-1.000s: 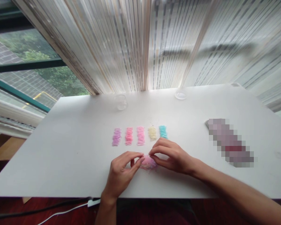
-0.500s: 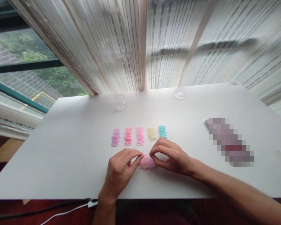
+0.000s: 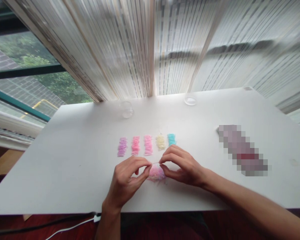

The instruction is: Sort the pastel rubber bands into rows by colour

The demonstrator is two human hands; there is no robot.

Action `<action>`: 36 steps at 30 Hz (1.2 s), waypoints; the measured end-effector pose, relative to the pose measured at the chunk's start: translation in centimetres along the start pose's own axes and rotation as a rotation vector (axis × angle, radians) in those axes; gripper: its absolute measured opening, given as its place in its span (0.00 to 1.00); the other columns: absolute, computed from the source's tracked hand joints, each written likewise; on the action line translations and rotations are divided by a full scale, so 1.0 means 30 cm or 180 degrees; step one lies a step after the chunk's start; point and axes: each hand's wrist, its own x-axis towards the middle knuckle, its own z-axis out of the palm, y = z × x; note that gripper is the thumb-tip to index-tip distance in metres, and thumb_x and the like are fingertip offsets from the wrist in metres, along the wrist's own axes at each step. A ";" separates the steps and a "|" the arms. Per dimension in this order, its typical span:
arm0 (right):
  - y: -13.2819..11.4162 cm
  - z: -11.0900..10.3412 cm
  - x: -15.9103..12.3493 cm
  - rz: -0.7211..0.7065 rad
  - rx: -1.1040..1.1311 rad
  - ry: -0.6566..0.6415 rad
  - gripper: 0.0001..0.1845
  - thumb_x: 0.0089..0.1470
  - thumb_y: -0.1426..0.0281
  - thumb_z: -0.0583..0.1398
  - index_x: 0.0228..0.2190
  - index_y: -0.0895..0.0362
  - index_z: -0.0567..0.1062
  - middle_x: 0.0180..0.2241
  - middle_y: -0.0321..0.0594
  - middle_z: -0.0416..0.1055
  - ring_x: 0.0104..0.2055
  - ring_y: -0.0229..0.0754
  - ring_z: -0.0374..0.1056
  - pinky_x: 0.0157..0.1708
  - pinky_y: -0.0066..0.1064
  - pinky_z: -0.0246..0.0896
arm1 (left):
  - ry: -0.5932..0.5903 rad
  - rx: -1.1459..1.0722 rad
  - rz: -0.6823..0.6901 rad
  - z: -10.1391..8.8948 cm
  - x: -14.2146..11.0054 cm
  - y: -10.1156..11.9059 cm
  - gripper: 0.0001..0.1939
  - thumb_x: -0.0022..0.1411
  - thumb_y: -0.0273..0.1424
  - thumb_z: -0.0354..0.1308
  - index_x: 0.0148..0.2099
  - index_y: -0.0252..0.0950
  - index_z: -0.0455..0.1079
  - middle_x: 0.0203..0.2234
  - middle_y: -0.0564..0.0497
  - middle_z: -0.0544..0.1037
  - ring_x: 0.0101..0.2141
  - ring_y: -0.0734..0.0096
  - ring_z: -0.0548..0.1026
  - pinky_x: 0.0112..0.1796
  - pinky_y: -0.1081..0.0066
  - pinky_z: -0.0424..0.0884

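Above a mixed pink and lilac pile (image 3: 157,173) of fine thin pieces, a thin pale strand (image 3: 155,163) runs between my two hands. My left hand (image 3: 130,178) pinches its left end between thumb and forefinger. The other end sits in the pinch of my right hand (image 3: 181,165), just right of the pile. Beyond the hands, sorted stacks of similar thin pieces form a row: purple (image 3: 122,147), deep pink (image 3: 135,145), light pink (image 3: 148,145), pale yellow (image 3: 160,142) and turquoise (image 3: 171,139). My right fingers are close to the turquoise stack.
A clear round container (image 3: 127,110) stands toward the back of the white table (image 3: 72,140), with a clear lid (image 3: 190,101) farther right. At right lies a pixelated long object (image 3: 242,150). Striped curtains hang behind the table; cables run below its front left edge.
My hands have drawn slightly apart, and the strand now shows stretched straight between the fingertips. The whole view has shifted a little; the stacks look unchanged.
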 end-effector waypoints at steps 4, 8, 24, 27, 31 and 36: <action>0.009 -0.003 -0.003 0.0002 -0.0015 0.0007 0.09 0.60 0.78 0.61 0.42 0.57 0.74 0.33 0.43 0.75 0.35 0.43 0.69 0.35 0.34 0.70 | 0.0128 0.0251 -0.0234 -0.052 -0.021 -0.069 0.08 0.65 0.21 0.64 0.44 0.38 0.78 0.35 0.51 0.79 0.30 0.76 0.73 0.27 0.77 0.68; 0.019 -0.007 -0.005 0.0044 -0.0079 -0.0041 0.09 0.61 0.78 0.60 0.43 0.57 0.74 0.34 0.44 0.76 0.36 0.43 0.70 0.36 0.34 0.70 | 0.0361 0.0732 -0.0563 -0.091 -0.038 -0.144 0.05 0.66 0.26 0.64 0.42 0.39 0.81 0.32 0.53 0.76 0.28 0.76 0.72 0.28 0.75 0.68; 0.027 -0.011 -0.008 0.0090 -0.0122 -0.0257 0.08 0.63 0.77 0.58 0.42 0.56 0.75 0.34 0.42 0.75 0.36 0.43 0.70 0.36 0.34 0.70 | 0.0142 0.1447 -0.1040 -0.069 -0.039 -0.169 0.10 0.68 0.36 0.59 0.42 0.40 0.81 0.28 0.54 0.74 0.26 0.74 0.72 0.31 0.74 0.67; 0.031 -0.011 -0.010 0.0121 -0.0125 -0.0298 0.08 0.63 0.76 0.58 0.42 0.55 0.75 0.33 0.42 0.75 0.35 0.42 0.69 0.35 0.33 0.70 | 0.0169 0.1423 -0.1000 -0.067 -0.041 -0.171 0.10 0.68 0.36 0.59 0.43 0.39 0.81 0.28 0.54 0.73 0.26 0.74 0.71 0.31 0.73 0.67; 0.036 -0.012 -0.013 0.0159 -0.0152 -0.0352 0.07 0.62 0.76 0.59 0.41 0.55 0.75 0.33 0.42 0.76 0.35 0.43 0.69 0.35 0.33 0.69 | 0.0289 0.1235 -0.0823 -0.067 -0.045 -0.155 0.08 0.68 0.34 0.60 0.43 0.38 0.80 0.28 0.54 0.71 0.25 0.75 0.70 0.30 0.74 0.68; 0.039 -0.030 -0.010 0.0180 -0.0185 -0.0496 0.07 0.62 0.76 0.59 0.39 0.56 0.76 0.32 0.42 0.75 0.34 0.42 0.68 0.34 0.32 0.66 | -0.0341 0.0541 -0.0573 -0.046 -0.049 -0.066 0.07 0.68 0.29 0.61 0.48 0.40 0.78 0.30 0.54 0.73 0.28 0.75 0.72 0.30 0.76 0.70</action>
